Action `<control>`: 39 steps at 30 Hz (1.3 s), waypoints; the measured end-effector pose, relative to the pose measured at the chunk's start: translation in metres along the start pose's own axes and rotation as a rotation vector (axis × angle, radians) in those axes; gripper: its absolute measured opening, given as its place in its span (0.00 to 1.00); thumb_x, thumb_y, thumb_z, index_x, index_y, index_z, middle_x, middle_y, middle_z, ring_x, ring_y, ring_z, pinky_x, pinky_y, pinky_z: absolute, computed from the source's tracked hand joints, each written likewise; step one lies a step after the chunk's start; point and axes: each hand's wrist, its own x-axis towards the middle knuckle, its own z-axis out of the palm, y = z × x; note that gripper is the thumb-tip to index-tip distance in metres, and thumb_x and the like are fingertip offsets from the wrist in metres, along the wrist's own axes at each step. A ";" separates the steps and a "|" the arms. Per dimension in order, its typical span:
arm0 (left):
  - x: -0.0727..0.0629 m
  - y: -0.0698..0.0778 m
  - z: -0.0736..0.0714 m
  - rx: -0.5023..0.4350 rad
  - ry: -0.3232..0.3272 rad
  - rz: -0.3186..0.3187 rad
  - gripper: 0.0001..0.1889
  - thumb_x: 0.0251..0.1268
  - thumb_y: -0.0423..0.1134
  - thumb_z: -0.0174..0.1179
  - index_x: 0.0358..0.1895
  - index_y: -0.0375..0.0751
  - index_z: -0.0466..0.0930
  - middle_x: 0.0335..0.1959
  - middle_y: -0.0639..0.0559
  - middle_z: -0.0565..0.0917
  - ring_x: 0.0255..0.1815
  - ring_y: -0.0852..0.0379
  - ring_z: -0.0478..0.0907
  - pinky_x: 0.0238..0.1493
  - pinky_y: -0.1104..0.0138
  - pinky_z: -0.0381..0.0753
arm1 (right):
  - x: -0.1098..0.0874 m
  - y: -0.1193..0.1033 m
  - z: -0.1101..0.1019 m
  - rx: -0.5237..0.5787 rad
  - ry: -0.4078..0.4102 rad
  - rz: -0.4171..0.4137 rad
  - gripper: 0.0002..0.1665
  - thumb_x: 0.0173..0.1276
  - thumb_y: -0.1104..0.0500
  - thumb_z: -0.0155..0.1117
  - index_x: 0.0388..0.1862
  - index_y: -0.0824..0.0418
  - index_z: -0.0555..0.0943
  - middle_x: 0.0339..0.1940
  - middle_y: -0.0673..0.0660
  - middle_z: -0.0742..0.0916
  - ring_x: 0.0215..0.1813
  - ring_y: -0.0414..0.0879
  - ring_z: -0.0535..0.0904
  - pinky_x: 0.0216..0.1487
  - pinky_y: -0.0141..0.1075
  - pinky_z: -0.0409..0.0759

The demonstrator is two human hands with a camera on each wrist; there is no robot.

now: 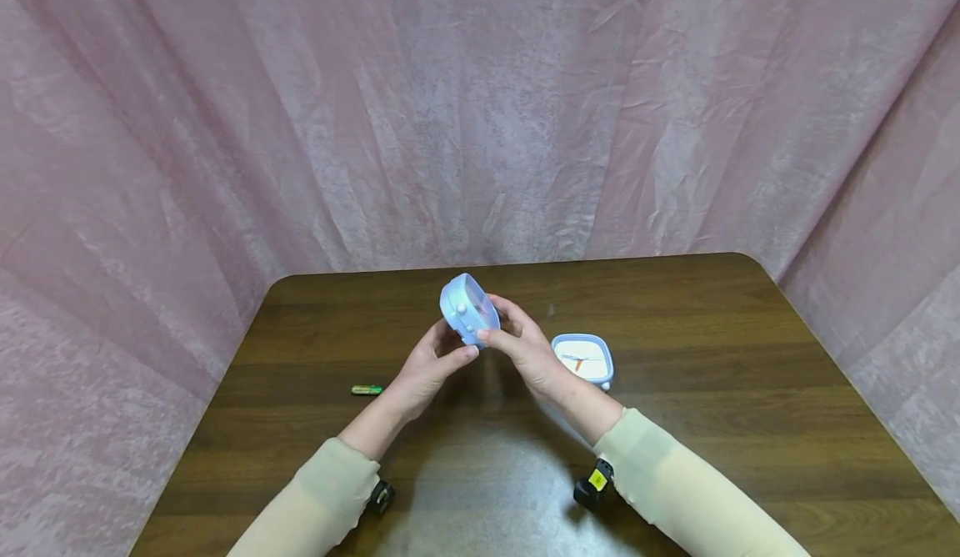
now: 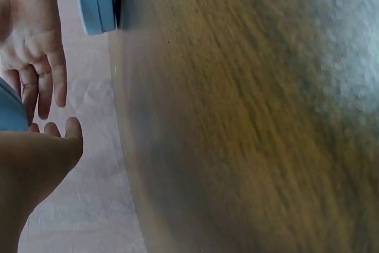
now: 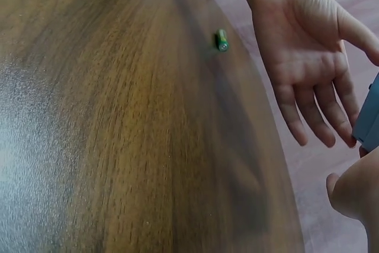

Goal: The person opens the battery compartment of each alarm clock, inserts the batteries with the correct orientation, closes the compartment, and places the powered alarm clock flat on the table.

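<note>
Closest to my head camera, two pale sleeves (image 1: 322, 490) reach in over the near edge of the tabletop (image 1: 735, 390), angled so that both hands meet in the middle. There I see the blue clock (image 1: 467, 311), lifted above the tabletop toward its far edge and tilted, its face turned rightward and a knobbed side toward me. The right hand (image 1: 536, 361) grasps it, thumb on the near side and fingers reaching behind. The left hand (image 1: 420, 373) grips its lower left, thumb near the bottom corner, fingers behind; I'd judge that this two-sided hold steadies it and lets it be turned.

The other clock (image 1: 581, 363) lies face up right of centre, just beyond the right forearm, probably set there to leave the middle free. A green battery (image 1: 366, 390) lies toward the left edge, beside the left wrist, apart from both clocks but within easy reach.
</note>
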 end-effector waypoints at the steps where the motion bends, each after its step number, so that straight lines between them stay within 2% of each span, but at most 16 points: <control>1: 0.000 0.000 0.000 -0.001 0.000 0.001 0.41 0.68 0.39 0.67 0.79 0.40 0.55 0.73 0.42 0.67 0.74 0.46 0.63 0.72 0.50 0.63 | 0.000 0.000 0.000 0.000 -0.005 0.001 0.40 0.66 0.57 0.68 0.76 0.58 0.68 0.66 0.60 0.73 0.64 0.52 0.70 0.70 0.50 0.59; 7: -0.003 0.005 -0.002 0.002 -0.001 -0.008 0.42 0.66 0.40 0.67 0.79 0.40 0.55 0.73 0.42 0.67 0.74 0.45 0.63 0.71 0.50 0.63 | -0.001 0.001 -0.001 -0.026 -0.051 0.022 0.41 0.67 0.55 0.68 0.78 0.55 0.67 0.70 0.60 0.71 0.63 0.54 0.72 0.69 0.50 0.62; 11: -0.003 0.007 -0.005 0.023 0.000 -0.018 0.43 0.66 0.40 0.67 0.80 0.39 0.54 0.74 0.42 0.67 0.74 0.45 0.63 0.72 0.49 0.63 | -0.002 0.001 -0.003 -0.046 -0.088 0.042 0.41 0.68 0.55 0.67 0.79 0.55 0.65 0.72 0.59 0.69 0.65 0.54 0.71 0.70 0.51 0.62; 15: -0.004 0.008 -0.009 0.075 0.012 -0.015 0.42 0.66 0.41 0.68 0.79 0.39 0.55 0.73 0.42 0.68 0.74 0.45 0.63 0.72 0.48 0.62 | -0.001 0.001 -0.007 -0.068 -0.138 0.055 0.44 0.70 0.55 0.66 0.81 0.56 0.61 0.76 0.59 0.67 0.69 0.54 0.71 0.71 0.51 0.63; 18: -0.004 0.009 -0.013 0.132 0.015 -0.012 0.42 0.66 0.41 0.68 0.79 0.39 0.57 0.72 0.41 0.69 0.72 0.44 0.65 0.71 0.49 0.64 | -0.002 -0.004 -0.012 -0.117 -0.162 0.062 0.48 0.70 0.54 0.67 0.84 0.55 0.56 0.79 0.59 0.65 0.72 0.59 0.69 0.71 0.53 0.64; 21: -0.003 0.012 -0.019 0.194 -0.002 -0.007 0.42 0.65 0.40 0.69 0.79 0.39 0.57 0.70 0.40 0.70 0.70 0.43 0.69 0.69 0.49 0.68 | -0.002 -0.011 -0.019 -0.193 -0.162 0.041 0.51 0.70 0.53 0.68 0.85 0.52 0.53 0.80 0.57 0.64 0.75 0.62 0.63 0.73 0.56 0.62; 24: -0.003 0.017 -0.026 0.313 -0.009 -0.001 0.43 0.63 0.41 0.72 0.78 0.41 0.58 0.69 0.41 0.71 0.67 0.42 0.73 0.67 0.48 0.71 | 0.000 -0.019 -0.028 -0.284 -0.163 -0.022 0.52 0.70 0.51 0.69 0.85 0.51 0.52 0.81 0.55 0.64 0.78 0.61 0.58 0.75 0.57 0.56; 27: -0.004 0.022 -0.033 0.498 -0.007 0.010 0.45 0.59 0.45 0.76 0.77 0.44 0.61 0.66 0.46 0.72 0.64 0.45 0.75 0.65 0.47 0.73 | 0.001 -0.027 -0.036 -0.426 -0.176 -0.086 0.54 0.68 0.48 0.72 0.85 0.48 0.52 0.81 0.52 0.64 0.80 0.55 0.54 0.77 0.57 0.52; 32: -0.005 0.027 -0.041 0.801 -0.043 0.087 0.45 0.51 0.49 0.79 0.73 0.47 0.66 0.62 0.52 0.73 0.64 0.46 0.71 0.65 0.47 0.72 | 0.001 -0.039 -0.037 -0.693 -0.246 -0.119 0.61 0.61 0.41 0.77 0.85 0.42 0.51 0.82 0.46 0.60 0.82 0.47 0.48 0.75 0.60 0.52; 35: -0.005 0.029 -0.041 0.931 -0.071 0.127 0.44 0.48 0.51 0.79 0.71 0.48 0.69 0.61 0.54 0.73 0.64 0.45 0.70 0.63 0.48 0.73 | 0.002 -0.038 -0.034 -0.848 -0.294 -0.128 0.64 0.58 0.37 0.78 0.86 0.44 0.50 0.83 0.49 0.59 0.82 0.50 0.47 0.74 0.62 0.55; 39: -0.006 0.028 -0.038 1.073 -0.115 0.118 0.46 0.47 0.56 0.78 0.71 0.49 0.69 0.62 0.56 0.73 0.64 0.50 0.69 0.58 0.52 0.75 | 0.003 -0.031 -0.030 -1.015 -0.336 -0.133 0.65 0.57 0.35 0.78 0.85 0.50 0.54 0.81 0.54 0.63 0.81 0.53 0.52 0.73 0.59 0.61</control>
